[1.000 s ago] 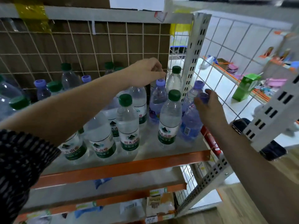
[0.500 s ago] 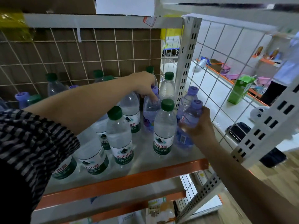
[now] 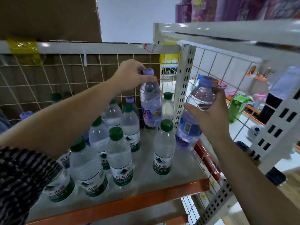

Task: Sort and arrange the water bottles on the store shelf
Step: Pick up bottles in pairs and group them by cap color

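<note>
So on the left half of the shelf (image 3: 162,184) it's mostly green-capped bottles (image 3: 121,158) standing upright in a loose bunch, with a purple cap (image 3: 26,114) poking up near the back mesh at the far left. That side looks more or less like the green group already.

Middle of the shot: the left hand (image 3: 129,75) is clamped around the neck of a purple-capped bottle (image 3: 151,103), just under the cap, holding it upright and clear of the shelf, above the back row. One more purple cap (image 3: 129,99) sits behind the greens right there, and a green one (image 3: 168,101) stands by the upright post.

Right side: the right hand (image 3: 209,117) is wrapped around the upper body of a second purple bottle (image 3: 194,114), tilted a bit. Can't really tell if its base is touching the shelf or just hovering, the hand and a green bottle block it.

I'd say this is the pull-out-the-purples step. Next move needs a free spot for both, probably together at the right edge by the wire grid (image 3: 227,78), set down upright without knocking the green bottle (image 3: 163,148) in front.
</note>
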